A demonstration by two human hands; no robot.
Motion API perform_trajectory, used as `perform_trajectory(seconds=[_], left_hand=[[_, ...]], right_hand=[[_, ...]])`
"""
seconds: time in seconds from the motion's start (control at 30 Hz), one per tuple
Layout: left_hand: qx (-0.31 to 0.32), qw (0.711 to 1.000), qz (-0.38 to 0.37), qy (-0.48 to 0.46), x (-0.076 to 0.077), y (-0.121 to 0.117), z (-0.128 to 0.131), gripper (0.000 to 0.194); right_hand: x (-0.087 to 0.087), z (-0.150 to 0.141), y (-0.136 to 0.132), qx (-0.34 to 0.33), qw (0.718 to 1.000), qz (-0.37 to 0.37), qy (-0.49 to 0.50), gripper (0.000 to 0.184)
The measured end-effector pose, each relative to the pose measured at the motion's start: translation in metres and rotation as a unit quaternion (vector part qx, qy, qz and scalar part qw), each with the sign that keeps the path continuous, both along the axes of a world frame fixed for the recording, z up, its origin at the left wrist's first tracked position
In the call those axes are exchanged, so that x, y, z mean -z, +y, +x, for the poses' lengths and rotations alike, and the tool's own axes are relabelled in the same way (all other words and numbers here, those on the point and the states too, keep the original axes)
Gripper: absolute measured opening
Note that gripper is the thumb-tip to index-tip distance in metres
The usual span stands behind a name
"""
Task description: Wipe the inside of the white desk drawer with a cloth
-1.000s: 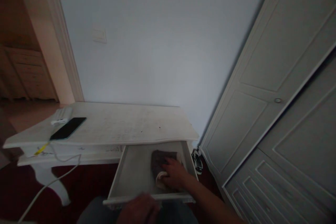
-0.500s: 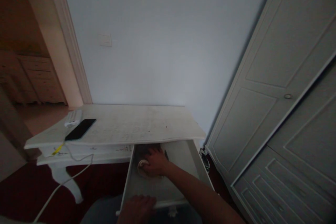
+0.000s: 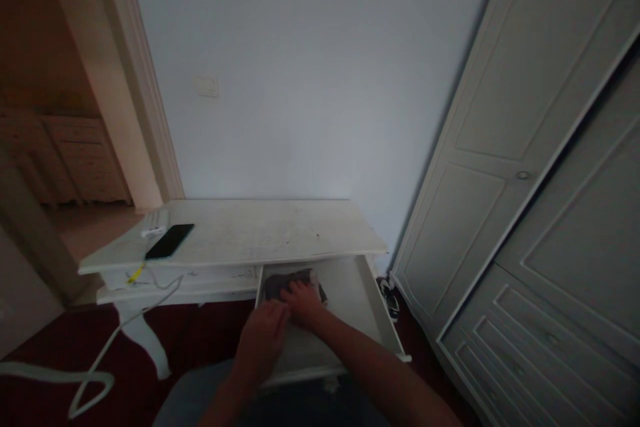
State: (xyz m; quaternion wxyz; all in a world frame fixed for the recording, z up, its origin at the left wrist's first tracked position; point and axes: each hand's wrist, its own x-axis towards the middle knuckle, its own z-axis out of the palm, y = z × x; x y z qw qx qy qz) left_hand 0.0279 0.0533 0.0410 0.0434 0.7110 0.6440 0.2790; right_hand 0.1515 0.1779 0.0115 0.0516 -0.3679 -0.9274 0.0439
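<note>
A white drawer [image 3: 350,293] is pulled out of a low white table. Toward its back left lies a dark, folded bundle of cloth [image 3: 280,283], with a paler part at its right end. My right hand [image 3: 303,300] rests on the near side of this bundle, its fingers apart and laid over the fabric. Close beside it, at the drawer's left side, my left hand [image 3: 266,327] has its fingers curled together near the bundle's front edge. Whatever those left fingers hold, if anything, is hidden.
On the tabletop [image 3: 260,233] a phone [image 3: 171,241] lies at the left beside a white box-like thing [image 3: 156,223]. A pale cable [image 3: 117,333] hangs off the table. Shoes [image 3: 389,297] sit on the floor between the drawer and a grey wardrobe [image 3: 480,227].
My left hand has moved from the drawer's front edge up into the drawer beside my right hand. The pale rounded thing under my right hand no longer shows; the dark bundle is more visible.
</note>
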Motion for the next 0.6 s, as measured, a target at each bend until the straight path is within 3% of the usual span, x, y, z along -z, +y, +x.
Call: perform_trajectory(seconds=[0.07,0.13,0.23,0.3,0.43,0.6], left_hand=[[-0.093,0.993,0.076,0.007,0.000,0.025,-0.012,0.048],[-0.134,0.985,0.108,-0.006,0.011,0.046,-0.022,0.053],[-0.121,0.984,0.106,-0.074,0.037,0.064,-0.030,0.064],[-0.111,0.982,0.092,-0.125,0.051,0.068,-0.033,0.069],[-0.131,0.974,0.041,-0.181,0.056,0.066,-0.036,0.071],[-0.166,0.972,-0.005,-0.167,0.038,0.059,-0.032,0.074]], right_hand=[[-0.005,0.027,0.004,0.038,0.999,-0.007,-0.001,0.050],[-0.010,0.060,0.010,0.106,0.994,-0.008,0.002,0.050],[-0.016,0.105,0.022,0.224,0.974,0.003,0.019,0.041],[-0.019,0.118,0.030,0.280,0.959,0.007,0.036,0.038],[-0.014,0.087,0.045,0.307,0.949,-0.011,0.074,0.035],[-0.010,0.014,0.050,0.285,0.949,-0.071,0.114,0.035]])
